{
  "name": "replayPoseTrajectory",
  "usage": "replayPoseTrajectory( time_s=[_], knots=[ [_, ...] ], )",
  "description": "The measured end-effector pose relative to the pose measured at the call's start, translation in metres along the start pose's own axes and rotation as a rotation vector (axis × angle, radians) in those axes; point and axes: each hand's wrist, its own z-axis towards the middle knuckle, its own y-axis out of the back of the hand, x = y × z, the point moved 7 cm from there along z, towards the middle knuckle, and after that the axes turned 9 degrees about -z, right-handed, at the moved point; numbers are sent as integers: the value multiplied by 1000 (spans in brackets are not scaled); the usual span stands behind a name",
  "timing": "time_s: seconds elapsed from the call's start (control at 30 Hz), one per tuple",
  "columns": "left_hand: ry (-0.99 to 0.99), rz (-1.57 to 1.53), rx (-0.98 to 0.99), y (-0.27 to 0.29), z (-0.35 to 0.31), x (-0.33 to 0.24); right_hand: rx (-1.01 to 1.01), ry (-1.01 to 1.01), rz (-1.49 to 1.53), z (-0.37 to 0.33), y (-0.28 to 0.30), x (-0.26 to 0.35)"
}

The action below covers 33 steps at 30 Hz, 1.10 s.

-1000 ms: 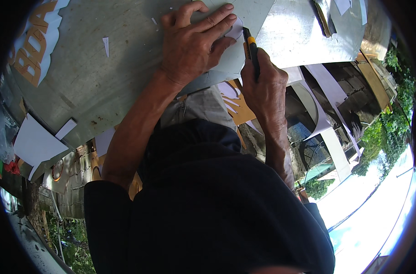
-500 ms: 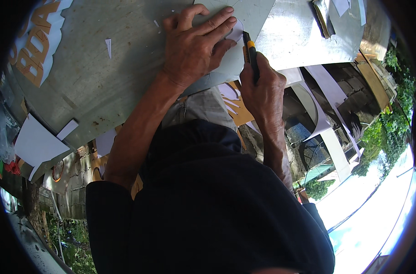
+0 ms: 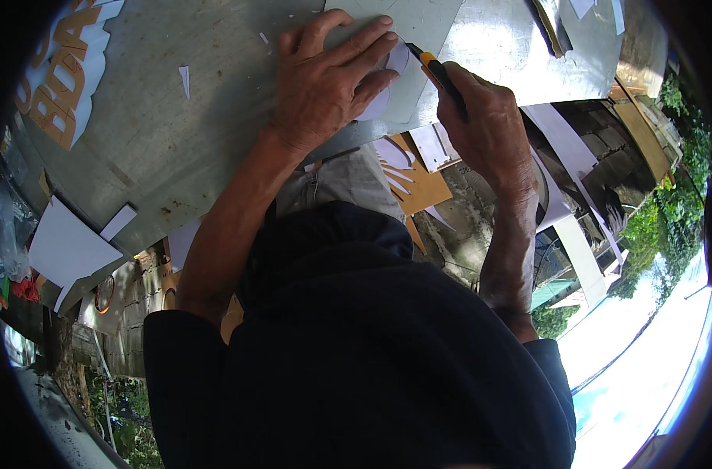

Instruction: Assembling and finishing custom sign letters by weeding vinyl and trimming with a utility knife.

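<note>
On the grey sheet (image 3: 418, 47), left hand (image 3: 324, 86) flat, right hand (image 3: 485, 125) grip closed around yellow-black knife (image 3: 438, 74).

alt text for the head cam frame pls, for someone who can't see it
A person's left hand presses flat on a pale sheet on a grey metal table, while the right hand grips a yellow-and-black utility knife at the sheet. Paper offcuts and orange cut-out letters lie around.

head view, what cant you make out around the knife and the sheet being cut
- Knife: the blade tip is too small to see; the right hand hides the handle's rear.
- Grey sheet: the top edge of the picture cuts it off; the left hand covers part.
- White cutout: mostly hidden under the left hand's fingers.
</note>
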Motion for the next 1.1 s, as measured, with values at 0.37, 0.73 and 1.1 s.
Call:
replayPoseTrajectory(
  time_s=[0.37, 0.73, 1.1],
  knots=[
    [64, -3, -73, 4, 4, -5, -104, -31, 90, -14, -19, 4],
    [103, -40, -76, 4, 3, -4, -143, -45, 120, -17, -24, 8],
    [107, -25, -93, 3, 2, -3, -152, -90, 167, -19, -28, 11]
  ],
)
